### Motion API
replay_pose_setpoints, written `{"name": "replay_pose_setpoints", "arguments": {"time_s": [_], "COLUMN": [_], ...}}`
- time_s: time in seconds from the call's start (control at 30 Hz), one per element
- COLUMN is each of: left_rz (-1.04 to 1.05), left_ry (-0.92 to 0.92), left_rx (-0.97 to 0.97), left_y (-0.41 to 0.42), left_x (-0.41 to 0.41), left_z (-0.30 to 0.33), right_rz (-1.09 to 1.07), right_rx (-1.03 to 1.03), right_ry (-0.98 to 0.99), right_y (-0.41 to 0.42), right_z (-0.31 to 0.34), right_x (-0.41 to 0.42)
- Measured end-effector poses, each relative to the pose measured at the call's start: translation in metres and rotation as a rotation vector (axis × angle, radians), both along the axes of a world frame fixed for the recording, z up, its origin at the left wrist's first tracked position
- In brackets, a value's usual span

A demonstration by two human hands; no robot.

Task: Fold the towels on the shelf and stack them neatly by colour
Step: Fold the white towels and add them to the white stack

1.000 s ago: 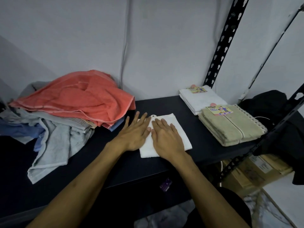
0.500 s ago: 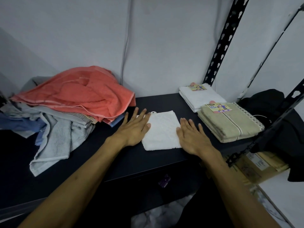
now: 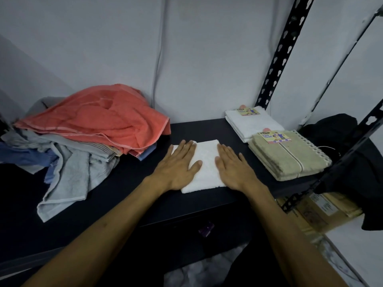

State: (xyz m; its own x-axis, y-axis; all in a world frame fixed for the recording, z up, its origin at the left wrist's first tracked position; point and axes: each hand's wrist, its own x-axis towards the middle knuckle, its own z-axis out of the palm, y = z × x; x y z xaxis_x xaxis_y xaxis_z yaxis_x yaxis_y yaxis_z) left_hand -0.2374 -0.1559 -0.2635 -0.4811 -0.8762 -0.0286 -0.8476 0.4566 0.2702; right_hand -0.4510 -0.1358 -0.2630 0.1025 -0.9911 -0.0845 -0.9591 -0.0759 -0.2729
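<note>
Small folded white terry towel (image 3: 204,162) lay flat at mid-front of the black shelf board (image 3: 116,195). Left hand (image 3: 178,164) pressed flat on its left part, fingers straight; right hand (image 3: 233,166) flat on its right edge, fingers likewise straight. Neither gripped anything. Rumpled coral towel (image 3: 107,121) sat atop grey towels (image 3: 68,175) at left. At right, a folded white stack (image 3: 255,125) touched a folded beige stack (image 3: 288,160).
</note>
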Motion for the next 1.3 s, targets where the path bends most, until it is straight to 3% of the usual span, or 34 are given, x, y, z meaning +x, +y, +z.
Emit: {"name": "replay_pose_setpoints", "arguments": {"time_s": [0.13,0.2,0.3,0.47,0.53,0.63,0.73,0.83,0.93,1.03,1.17,1.3], "left_rz": [-0.025,-0.014,-0.088,-0.291,-0.343,-0.357,-0.309,-0.306,-0.258,-0.202,-0.102,-0.13], "left_ry": [0.039,0.068,0.192,-0.011,-0.01,0.236,0.495,0.451,0.266,0.447,0.65,0.641], "left_rx": [-0.09,-0.232,-0.158,-0.312,-0.326,-0.261,-0.126,-0.052,-0.342,-0.565,-0.523,-0.249], "left_y": [0.005,0.019,0.051,0.062,0.061,0.065,0.067,0.076,0.086,0.082,0.072,0.071], "left_x": [0.006,0.005,-0.009,-0.017,-0.013,-0.005,0.002,-0.002,-0.018,-0.023,0.0,0.019], "left_z": [0.006,0.014,0.033,0.035,0.036,0.05,0.078,0.104,0.125,0.145,0.164,0.171], "right_rz": [0.019,0.057,0.093,0.16,0.184,0.22,0.175,0.16,0.209,0.275,0.25,0.179], "right_rx": [-0.079,-0.161,-0.18,-0.205,-0.225,-0.302,-0.41,-0.38,-0.381,-0.37,-0.226,-0.199], "right_ry": [-0.086,-0.255,-0.494,-0.427,-0.408,-0.457,-0.646,-0.814,-0.839,-0.882,-0.96,-1.121], "right_y": [0.016,0.033,0.061,0.084,0.089,0.091,0.086,0.081,0.075,0.075,0.082,0.082], "right_z": [0.0,0.002,0.004,0.004,0.006,0.007,0.021,0.051,0.084,0.112,0.122,0.116], "right_x": [-0.022,-0.029,-0.037,-0.048,-0.048,-0.042,-0.032,-0.022,-0.012,-0.01,-0.031,-0.031]}}
